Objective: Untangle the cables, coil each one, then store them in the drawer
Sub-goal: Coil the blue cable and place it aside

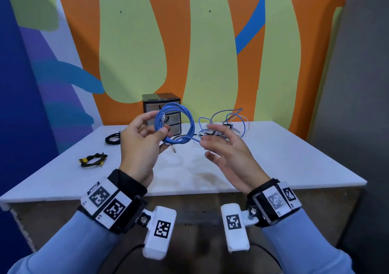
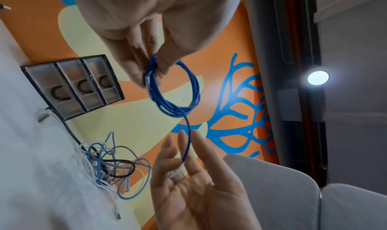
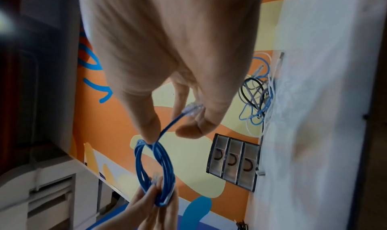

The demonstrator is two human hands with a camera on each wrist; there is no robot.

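My left hand [image 1: 162,132] pinches a coiled blue network cable [image 1: 190,126] between thumb and fingers, held upright above the white table [image 1: 273,158]. The coil's loose tail runs right to my right hand [image 1: 212,145], whose fingers are spread and nearly straight. The tail's clear plug [image 2: 176,174] lies against those fingers, with the cable passing between two of them. In the right wrist view the plug [image 3: 192,108] sits at my fingers and the coil [image 3: 165,167] hangs below. A small three-drawer unit [image 1: 162,109] stands at the table's back, all drawers closed. A tangle of cables [image 1: 227,122] lies to its right.
A coiled black cable [image 1: 112,139] lies at the table's left rear. A black and yellow bundled cable [image 1: 92,160] sits nearer the left edge. The painted wall rises right behind the drawer unit. The table's front edge is just below my wrists.
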